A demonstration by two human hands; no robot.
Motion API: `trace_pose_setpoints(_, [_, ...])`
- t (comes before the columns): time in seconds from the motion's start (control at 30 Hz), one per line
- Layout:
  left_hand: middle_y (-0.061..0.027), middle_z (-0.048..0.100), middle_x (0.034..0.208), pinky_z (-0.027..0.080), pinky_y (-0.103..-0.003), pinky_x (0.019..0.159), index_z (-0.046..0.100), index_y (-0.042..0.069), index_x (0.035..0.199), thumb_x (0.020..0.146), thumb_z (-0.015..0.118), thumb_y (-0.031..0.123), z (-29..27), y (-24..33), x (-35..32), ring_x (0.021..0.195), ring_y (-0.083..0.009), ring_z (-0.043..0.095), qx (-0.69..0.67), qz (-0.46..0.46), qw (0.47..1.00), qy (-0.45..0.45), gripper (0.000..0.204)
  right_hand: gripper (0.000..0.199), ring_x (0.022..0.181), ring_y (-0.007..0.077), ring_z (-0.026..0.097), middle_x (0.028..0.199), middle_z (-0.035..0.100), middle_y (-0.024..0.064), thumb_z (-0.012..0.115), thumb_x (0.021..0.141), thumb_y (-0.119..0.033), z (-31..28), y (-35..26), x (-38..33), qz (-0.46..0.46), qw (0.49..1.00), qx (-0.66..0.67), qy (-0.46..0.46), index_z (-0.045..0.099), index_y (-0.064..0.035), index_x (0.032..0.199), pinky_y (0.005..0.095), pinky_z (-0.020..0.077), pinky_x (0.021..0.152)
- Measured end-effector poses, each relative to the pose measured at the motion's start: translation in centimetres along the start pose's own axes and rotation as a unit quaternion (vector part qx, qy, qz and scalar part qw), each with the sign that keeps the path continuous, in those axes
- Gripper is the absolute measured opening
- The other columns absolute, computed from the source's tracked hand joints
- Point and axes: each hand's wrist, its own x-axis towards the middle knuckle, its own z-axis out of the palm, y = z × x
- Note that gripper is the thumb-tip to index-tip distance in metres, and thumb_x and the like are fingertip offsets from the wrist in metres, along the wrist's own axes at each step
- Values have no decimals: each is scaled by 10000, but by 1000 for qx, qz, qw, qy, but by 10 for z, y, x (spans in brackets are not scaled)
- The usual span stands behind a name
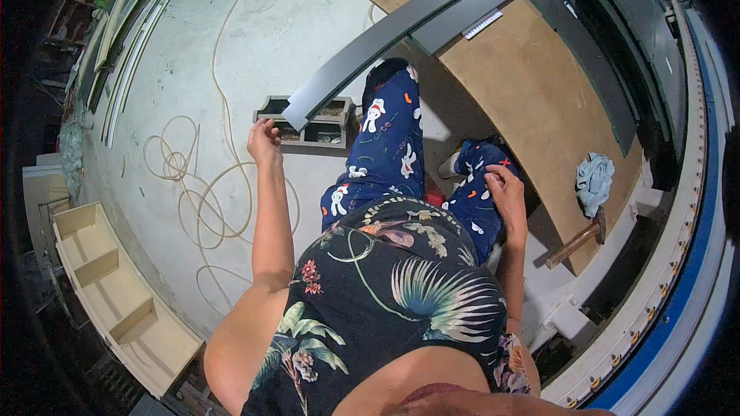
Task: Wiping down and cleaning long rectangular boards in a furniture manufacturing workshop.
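My left hand [264, 141] is just beyond the near end of a long grey panel strip [370, 50], beside a grey compartment tray [331, 135] that holds small loose pieces. Its fingers are curled in, and anything between them is too small to make out. The strip's near end overhangs the tray and its far end runs up to the right. My right hand [506, 189] hovers by my right knee, fingers loosely bent and apart, with nothing visible in it. A second, shorter grey strip [478, 15] lies alongside the first, with a white label on it.
A brown board [532, 85] on my right carries a crumpled light-blue cloth [595, 183] and a wooden-handled hammer [574, 245] at its near end. Dark panels [593, 69] stand beyond it. A thin hose [204, 208] coils across the floor. A cream divided box [119, 293] sits at left.
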Motion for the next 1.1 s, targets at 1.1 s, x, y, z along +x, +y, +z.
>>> trace_pose_setpoints(1.1, [-72,619,833,440,-218,547,579,-18,966,814,494,12,-70,-40,-88,631,-100,551,219,262,934,107,177,220,770,239,643,835,657,153,608,826,-145,3,-6,81,-184,979,-22,-88,619,-35,1017,317,488,691])
